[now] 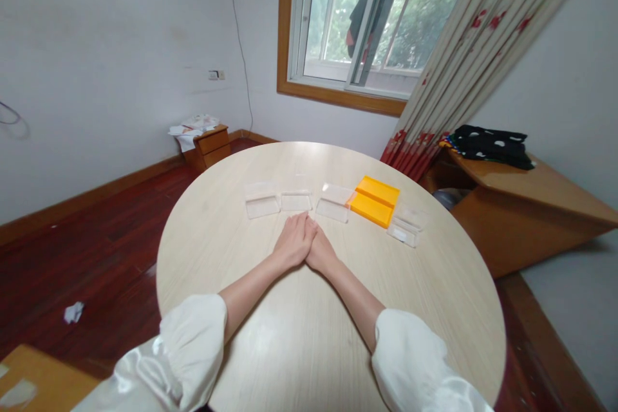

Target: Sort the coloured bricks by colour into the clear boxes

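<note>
Left hand [291,241] and right hand [322,251] folded together — grip unclear — on a pale round table [290,347] near a window [379,19]

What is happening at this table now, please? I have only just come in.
A person rests both hands together on the round table, the left hand against the right hand, handling none of the cases. Just beyond and to the right, four clear cases and one orange case lie in a loose row, the orange one second from the right.
</note>
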Demonstrator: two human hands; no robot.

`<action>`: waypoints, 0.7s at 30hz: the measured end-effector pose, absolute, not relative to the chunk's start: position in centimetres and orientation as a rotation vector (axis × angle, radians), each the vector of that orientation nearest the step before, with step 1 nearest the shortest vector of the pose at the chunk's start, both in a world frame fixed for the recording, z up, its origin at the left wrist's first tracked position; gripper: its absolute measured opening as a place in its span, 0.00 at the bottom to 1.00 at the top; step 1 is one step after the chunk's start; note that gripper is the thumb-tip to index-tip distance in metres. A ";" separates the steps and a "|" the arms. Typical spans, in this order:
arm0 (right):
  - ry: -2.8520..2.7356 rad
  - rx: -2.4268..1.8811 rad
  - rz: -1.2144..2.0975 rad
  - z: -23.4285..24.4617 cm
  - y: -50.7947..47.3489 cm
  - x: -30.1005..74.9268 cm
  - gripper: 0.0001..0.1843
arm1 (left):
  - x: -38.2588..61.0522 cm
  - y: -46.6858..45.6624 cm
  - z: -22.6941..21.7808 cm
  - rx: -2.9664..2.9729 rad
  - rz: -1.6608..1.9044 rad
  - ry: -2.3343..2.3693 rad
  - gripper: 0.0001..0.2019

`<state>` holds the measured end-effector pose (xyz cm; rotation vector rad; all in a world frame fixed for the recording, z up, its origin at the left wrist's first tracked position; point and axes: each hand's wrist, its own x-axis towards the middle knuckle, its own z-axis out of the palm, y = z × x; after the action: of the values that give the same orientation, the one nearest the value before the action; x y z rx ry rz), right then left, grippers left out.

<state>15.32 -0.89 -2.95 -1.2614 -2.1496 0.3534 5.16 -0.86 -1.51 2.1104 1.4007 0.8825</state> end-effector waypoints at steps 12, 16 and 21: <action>-1.454 -1.316 0.566 -2.7 -0.9 13.4 0.17 | 6.9 -0.2 -2.1 1.639 1.411 1.355 0.15; -1.387 -1.276 0.552 -2.3 -0.9 13.8 0.20 | 6.6 -0.2 -1.8 1.559 1.458 1.282 0.11; -1.513 -1.263 0.504 -1.4 -2.4 15.7 0.20 | 4.9 -0.5 -1.0 1.525 1.409 1.202 0.12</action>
<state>15.74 -2.41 -1.41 -1.2628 -1.5129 0.5037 4.91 -0.49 -1.00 1.5255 1.2023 1.4091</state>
